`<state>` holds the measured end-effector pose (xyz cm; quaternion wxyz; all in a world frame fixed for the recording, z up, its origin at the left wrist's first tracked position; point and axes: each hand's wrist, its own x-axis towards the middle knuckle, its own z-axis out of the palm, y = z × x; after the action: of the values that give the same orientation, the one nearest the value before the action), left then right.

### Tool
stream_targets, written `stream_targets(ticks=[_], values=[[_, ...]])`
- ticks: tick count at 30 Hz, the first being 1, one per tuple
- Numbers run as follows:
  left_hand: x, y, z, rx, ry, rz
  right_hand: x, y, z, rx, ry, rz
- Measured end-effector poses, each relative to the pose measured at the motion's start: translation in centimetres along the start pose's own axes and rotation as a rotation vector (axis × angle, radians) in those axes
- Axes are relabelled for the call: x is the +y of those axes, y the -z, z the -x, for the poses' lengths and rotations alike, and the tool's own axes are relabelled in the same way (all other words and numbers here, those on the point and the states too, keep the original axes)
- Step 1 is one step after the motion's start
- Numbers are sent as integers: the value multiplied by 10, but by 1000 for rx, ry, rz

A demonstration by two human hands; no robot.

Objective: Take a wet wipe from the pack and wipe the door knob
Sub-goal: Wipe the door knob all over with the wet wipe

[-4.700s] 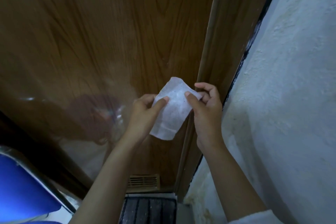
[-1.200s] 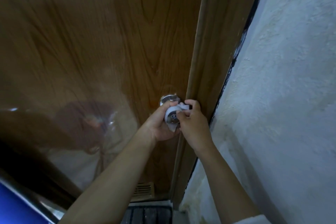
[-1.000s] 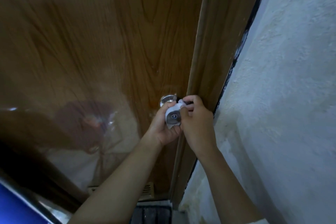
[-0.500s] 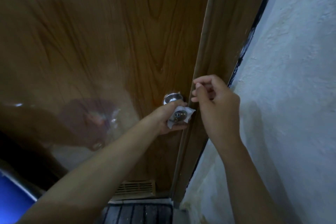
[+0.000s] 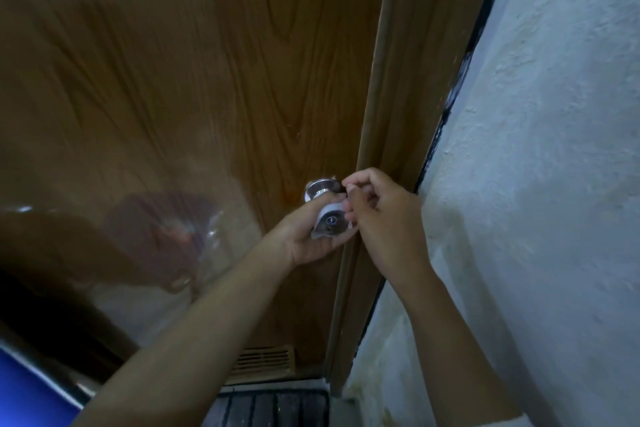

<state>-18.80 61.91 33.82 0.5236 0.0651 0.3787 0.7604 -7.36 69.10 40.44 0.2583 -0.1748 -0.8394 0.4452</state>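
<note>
Partly round knob [image 5: 331,222], wet wipe [image 5: 328,209] — left fingers [image 5: 328,245] gripping, right fingers [image 5: 357,198] pinching

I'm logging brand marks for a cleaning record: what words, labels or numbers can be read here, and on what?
None readable. The door knob shows only a keyhole slot, no lettering; the wet wipe round it is plain white; door, door frame and wall carry no print.
</note>
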Motion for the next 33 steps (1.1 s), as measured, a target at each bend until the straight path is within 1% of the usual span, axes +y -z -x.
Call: stream_targets(ticks=[3, 5, 7, 10, 12, 14, 16, 18, 21, 25, 26, 33], values=[[5, -2, -2, 199, 35, -160, 5, 0, -1, 1, 12, 10], [4, -3, -2, 210, 23, -100, 6, 0, -2, 10, 12, 12], [-1, -3, -1, 127, -9, 69, 7, -1, -3, 16, 4, 16], [-21, -3, -8, -91, -139, 241, 9, -2, -4, 20, 0, 21], [-32, -8, -12, -143, -188, 325, 10, -3, -5, 16, 1, 26], [-34, -8, -12, -162, -179, 340, 12, -4, -5, 13, -6, 32], [-27, -2, -7, -178, -124, 266, 12, -4, -5, 6, -17, 35], [-14, 3, 0, -142, -49, 158, 12, -4, -5, -6, -22, 26], [-1, 2, 7, -10, 21, 31, 13, -3, -4, -10, -6, 22], [9, -6, 8, 134, 112, 191, 12, -3, -4, -7, -8, 10], [10, -7, 8, 154, 129, 195, 12, -3, -4, -8, -6, 9], [16, -8, 12, 169, 146, 137, 14, -3, -3, -22, 4, -1]])
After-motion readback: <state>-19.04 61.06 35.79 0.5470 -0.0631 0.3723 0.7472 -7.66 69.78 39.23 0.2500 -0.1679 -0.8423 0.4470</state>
